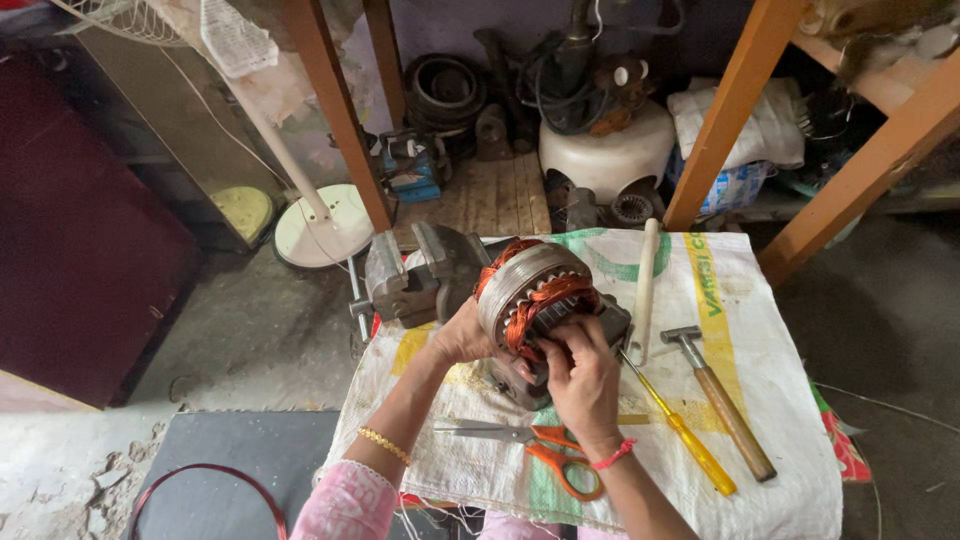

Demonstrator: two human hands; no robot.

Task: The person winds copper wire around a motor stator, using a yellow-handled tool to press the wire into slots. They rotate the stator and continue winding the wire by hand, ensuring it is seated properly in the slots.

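I see the desk (770,350) under a white woven sack with green and yellow print; on it the copper-wound stator (535,290), my left hand (465,338) cupped against it, right hand (580,375) fingers pinching its windings

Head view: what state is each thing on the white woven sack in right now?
Copper-wound steel stator: tilted on edge, gripped by both hands.
Left hand: grips the stator's side.
Right hand: fingers at the copper windings.
Orange-handled scissors: shut, lying flat.
Yellow-handled screwdriver: lying flat.
Wooden-handled hammer: lying flat.
Grey bench vise: jaws empty.
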